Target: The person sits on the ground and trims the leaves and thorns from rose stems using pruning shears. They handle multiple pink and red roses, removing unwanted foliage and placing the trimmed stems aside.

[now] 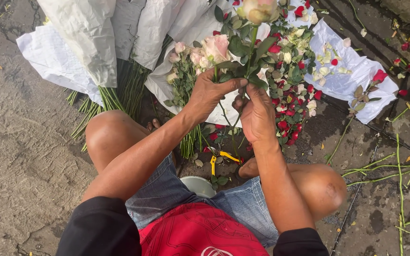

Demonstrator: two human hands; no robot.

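Pink-and-cream roses (217,47) are what both hands are gathered on, held up over the person's knees, probably so the stems hang free and line up. One taller cream bud (258,9) sticks up above the rest. The left hand (209,92) is wrapped around the stems just under the blooms, fingers curled shut on them, thumb pointing across toward the other hand. The right hand (258,114) is touching it from the other side, fingers pinched on a stem with leaves (250,52), so it's closed too, not loose.

Just below the roses, on the ground between the knees, lie yellow-handled snips (220,159), near enough to grab I guess. A white bowl rim (198,185) sits a bit closer to the person. Behind the roses there's a heap of red and white petals and leaves on white paper (342,78), and off to their left, wrapped bundles (86,38) with green stems poking out. Loose cut stems (399,175) lie well to the right on the wet concrete.
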